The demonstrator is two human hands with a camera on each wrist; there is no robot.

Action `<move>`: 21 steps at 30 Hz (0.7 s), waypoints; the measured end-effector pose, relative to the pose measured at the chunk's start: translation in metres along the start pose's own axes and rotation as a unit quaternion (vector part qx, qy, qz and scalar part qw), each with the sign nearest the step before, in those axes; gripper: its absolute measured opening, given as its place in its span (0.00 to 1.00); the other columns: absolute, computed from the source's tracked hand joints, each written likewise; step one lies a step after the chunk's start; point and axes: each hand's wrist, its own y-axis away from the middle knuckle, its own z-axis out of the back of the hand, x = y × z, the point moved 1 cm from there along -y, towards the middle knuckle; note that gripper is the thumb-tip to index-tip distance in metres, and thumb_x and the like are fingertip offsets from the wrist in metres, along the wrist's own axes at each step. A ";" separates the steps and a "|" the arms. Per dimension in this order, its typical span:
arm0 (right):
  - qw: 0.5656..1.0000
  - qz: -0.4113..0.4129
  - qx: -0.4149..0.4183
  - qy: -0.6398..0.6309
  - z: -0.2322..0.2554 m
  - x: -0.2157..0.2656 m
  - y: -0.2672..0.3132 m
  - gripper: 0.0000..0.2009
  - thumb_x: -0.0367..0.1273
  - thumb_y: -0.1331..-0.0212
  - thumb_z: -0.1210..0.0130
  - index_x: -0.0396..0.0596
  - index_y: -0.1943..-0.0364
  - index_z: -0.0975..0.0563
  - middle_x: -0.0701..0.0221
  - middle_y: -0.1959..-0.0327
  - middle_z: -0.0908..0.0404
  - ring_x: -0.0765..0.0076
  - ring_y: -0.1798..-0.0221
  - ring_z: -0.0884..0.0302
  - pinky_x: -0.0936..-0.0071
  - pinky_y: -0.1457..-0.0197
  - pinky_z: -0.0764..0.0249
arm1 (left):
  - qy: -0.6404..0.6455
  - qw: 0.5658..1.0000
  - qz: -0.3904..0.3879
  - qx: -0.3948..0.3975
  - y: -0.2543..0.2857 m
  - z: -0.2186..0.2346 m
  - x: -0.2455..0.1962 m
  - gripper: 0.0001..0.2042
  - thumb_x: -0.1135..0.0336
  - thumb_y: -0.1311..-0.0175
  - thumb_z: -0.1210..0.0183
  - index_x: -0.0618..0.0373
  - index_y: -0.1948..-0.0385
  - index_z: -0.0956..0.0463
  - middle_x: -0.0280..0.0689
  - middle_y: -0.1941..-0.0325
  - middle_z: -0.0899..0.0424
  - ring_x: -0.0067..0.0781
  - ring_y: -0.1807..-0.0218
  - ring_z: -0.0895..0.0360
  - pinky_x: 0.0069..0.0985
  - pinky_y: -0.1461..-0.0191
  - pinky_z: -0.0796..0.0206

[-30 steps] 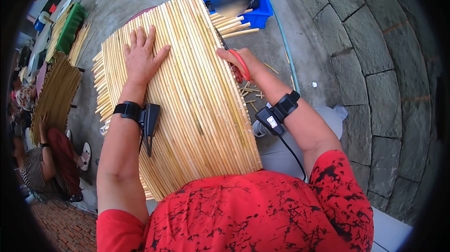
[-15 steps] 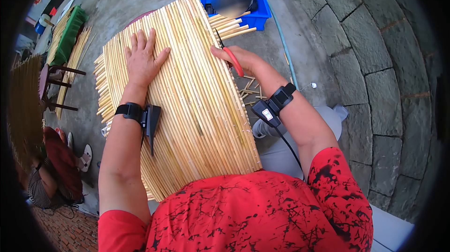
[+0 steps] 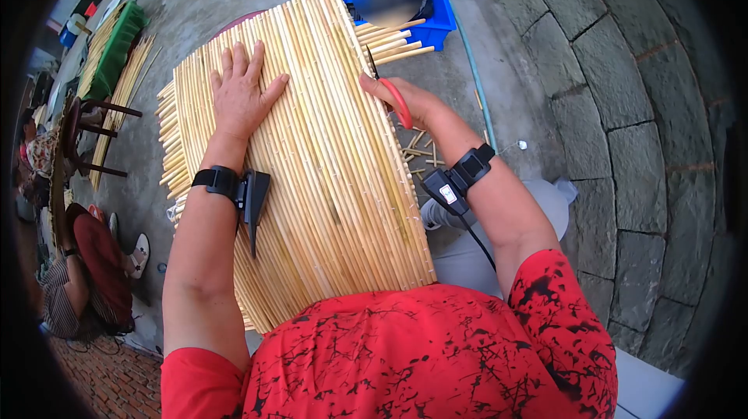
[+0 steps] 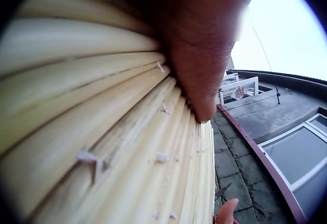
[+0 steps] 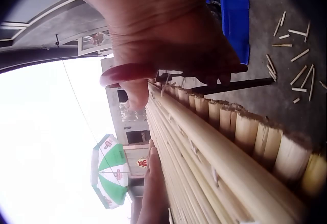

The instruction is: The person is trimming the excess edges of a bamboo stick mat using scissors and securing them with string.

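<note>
A mat of pale, straw-coloured stalks [image 3: 319, 185], stitched with thread, lies in front of me and reaches to the red shirt. My left hand [image 3: 241, 95] rests on its upper left part, fingers spread and straight. At the mat's right edge my right hand [image 3: 417, 106] holds red-handled scissors [image 3: 403, 107], the thumb over the edge stalk. In the right wrist view a dark blade [image 5: 237, 85] runs alongside the row of cut stalk ends [image 5: 248, 129]. The fingers of that hand are partly hidden under the handle.
Loose stalks [image 3: 167, 146] stick out beneath the mat on the left, more [image 3: 401, 49] at its top right. A blue bin [image 3: 442, 17] stands beyond. Short offcuts [image 5: 300, 55] litter the concrete floor. Leftward are another person [image 3: 101, 263], a dark stool [image 3: 74, 127] and a green container [image 3: 121, 60].
The scissors' red handle has drawn in from a wider spread at the mat's edge. My left hand stays put. The other person's mat has swung up and now shows edge-on, uncovering the stool.
</note>
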 end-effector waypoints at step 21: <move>0.992 0.007 -0.122 -0.036 0.001 -0.017 0.001 0.27 0.53 0.51 0.43 0.37 0.74 0.21 0.67 0.82 0.23 0.76 0.83 0.27 0.82 0.81 0.33 | 0.003 1.000 -0.010 -0.001 0.001 0.000 0.000 0.33 0.40 0.43 0.53 0.46 0.38 0.44 0.48 0.34 0.45 0.48 0.31 0.53 0.51 0.36 0.59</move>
